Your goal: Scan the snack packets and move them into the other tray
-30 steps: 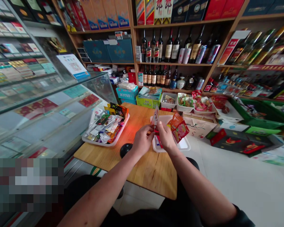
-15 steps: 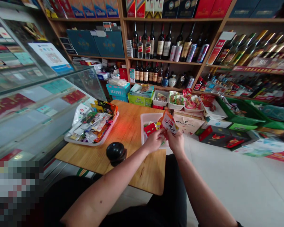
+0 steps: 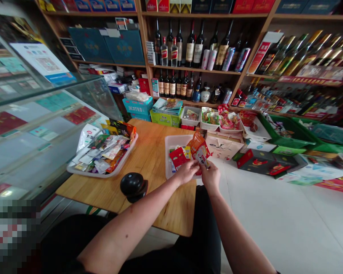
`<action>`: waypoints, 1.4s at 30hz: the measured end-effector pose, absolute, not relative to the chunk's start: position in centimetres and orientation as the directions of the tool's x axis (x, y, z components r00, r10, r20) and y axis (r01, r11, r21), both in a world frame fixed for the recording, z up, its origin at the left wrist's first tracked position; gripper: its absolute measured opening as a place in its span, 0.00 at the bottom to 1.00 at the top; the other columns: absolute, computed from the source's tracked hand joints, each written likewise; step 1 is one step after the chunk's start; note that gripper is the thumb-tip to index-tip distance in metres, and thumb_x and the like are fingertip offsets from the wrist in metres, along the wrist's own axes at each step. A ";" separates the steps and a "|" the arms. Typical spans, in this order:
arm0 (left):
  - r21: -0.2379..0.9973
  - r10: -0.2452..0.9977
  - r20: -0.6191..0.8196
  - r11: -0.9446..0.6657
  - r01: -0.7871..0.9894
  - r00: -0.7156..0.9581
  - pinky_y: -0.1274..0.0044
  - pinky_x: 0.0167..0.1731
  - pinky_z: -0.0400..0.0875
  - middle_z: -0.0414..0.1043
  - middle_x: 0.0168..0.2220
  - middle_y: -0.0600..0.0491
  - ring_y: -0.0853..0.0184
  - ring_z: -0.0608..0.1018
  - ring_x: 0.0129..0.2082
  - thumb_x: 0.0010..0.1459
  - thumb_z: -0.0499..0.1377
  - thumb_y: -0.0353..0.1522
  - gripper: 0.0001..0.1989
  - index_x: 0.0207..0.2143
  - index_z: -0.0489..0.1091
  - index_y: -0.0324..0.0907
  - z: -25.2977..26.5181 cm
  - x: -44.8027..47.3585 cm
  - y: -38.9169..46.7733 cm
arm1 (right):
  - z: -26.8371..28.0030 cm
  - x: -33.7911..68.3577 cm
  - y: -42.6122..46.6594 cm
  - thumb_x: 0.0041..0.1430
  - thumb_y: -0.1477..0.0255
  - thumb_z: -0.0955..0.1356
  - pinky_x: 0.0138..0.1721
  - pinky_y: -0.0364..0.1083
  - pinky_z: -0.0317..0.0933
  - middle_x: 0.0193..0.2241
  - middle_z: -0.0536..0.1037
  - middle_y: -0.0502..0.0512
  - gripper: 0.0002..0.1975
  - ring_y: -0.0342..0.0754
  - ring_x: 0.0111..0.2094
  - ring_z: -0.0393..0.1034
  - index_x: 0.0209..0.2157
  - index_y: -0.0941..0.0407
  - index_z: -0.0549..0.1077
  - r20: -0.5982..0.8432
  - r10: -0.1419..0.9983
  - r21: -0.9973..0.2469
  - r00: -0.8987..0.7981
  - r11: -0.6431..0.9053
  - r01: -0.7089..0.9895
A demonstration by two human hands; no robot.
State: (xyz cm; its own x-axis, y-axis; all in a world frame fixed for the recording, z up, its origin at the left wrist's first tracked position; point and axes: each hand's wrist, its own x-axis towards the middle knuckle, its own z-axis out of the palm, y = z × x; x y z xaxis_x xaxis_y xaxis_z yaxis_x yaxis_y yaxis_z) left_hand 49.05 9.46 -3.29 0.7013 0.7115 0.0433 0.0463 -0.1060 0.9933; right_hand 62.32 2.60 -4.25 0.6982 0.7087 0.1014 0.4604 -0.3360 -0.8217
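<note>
My left hand (image 3: 188,171) and my right hand (image 3: 210,176) are close together over the near right part of a white plastic tray (image 3: 168,150). Both sets of fingers are closed on the lower edge of a small grey-white snack packet (image 3: 202,156). An orange-red packet (image 3: 198,142) shows right behind it; whether it is held too or rests in the tray, I cannot tell. A red packet (image 3: 177,158) and a yellow packet (image 3: 187,152) lie in the tray beside my left hand. A black scanner-like device with a rounded head (image 3: 132,184) stands near my left forearm.
On the left of the wooden table (image 3: 148,146), a second tray (image 3: 125,161) is heaped with snack packets. A glass display counter (image 3: 82,91) borders the table's left side. Behind are shelves of wine bottles (image 3: 190,49) and boxes, with bins of snacks (image 3: 294,131) along the right.
The packet in my hands has tilted and turned, showing less of its white front. More of the orange-red packet shows behind it. The whole view has shifted slightly.
</note>
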 end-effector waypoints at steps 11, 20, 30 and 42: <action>0.975 0.687 0.068 -0.199 0.098 0.724 0.68 0.55 0.72 0.79 0.53 0.45 0.58 0.80 0.53 0.65 0.57 0.38 0.18 0.53 0.75 0.39 -3.5 48.5 9.2 | -5.4 63.1 1.7 0.53 0.55 0.70 0.33 0.47 0.58 0.33 0.80 0.60 0.21 0.52 0.33 0.71 0.38 0.58 0.76 0.113 0.612 -0.842 0.783 -0.359 0.402; 0.961 0.688 0.048 -0.231 0.155 0.724 0.64 0.59 0.71 0.75 0.59 0.41 0.56 0.77 0.58 0.64 0.61 0.37 0.22 0.59 0.71 0.40 -0.1 42.3 6.3 | -6.3 61.2 -1.4 0.55 0.55 0.69 0.43 0.50 0.66 0.41 0.80 0.61 0.24 0.52 0.38 0.73 0.45 0.59 0.75 0.132 0.505 -0.913 0.853 -0.273 0.304; 0.963 0.673 -0.262 0.136 0.232 0.692 0.64 0.60 0.70 0.78 0.54 0.44 0.56 0.78 0.57 0.65 0.62 0.43 0.18 0.53 0.76 0.44 2.5 25.0 1.4 | -8.9 53.8 -4.3 0.60 0.47 0.66 0.32 0.46 0.66 0.34 0.81 0.55 0.26 0.48 0.29 0.75 0.44 0.56 0.74 -0.203 0.774 -0.952 0.600 -0.299 0.063; 0.914 0.919 -0.357 0.381 0.141 -0.171 0.68 0.43 0.80 0.82 0.47 0.44 0.52 0.84 0.46 0.44 0.72 0.50 0.27 0.41 0.79 0.42 -3.4 6.5 0.1 | -9.9 52.9 1.1 0.56 0.44 0.67 0.22 0.45 0.62 0.22 0.78 0.57 0.28 0.47 0.21 0.71 0.28 0.58 0.73 -0.327 0.637 -0.931 0.699 -0.343 -0.123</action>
State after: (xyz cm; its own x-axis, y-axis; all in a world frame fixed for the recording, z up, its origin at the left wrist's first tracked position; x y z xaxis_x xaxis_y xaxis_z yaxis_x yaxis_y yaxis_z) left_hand 6.45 0.10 -3.37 -0.1705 0.9186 -0.3566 0.1413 0.3809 0.9138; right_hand 52.94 1.13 -9.89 0.6987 0.6365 -0.3267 -0.1233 -0.3427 -0.9313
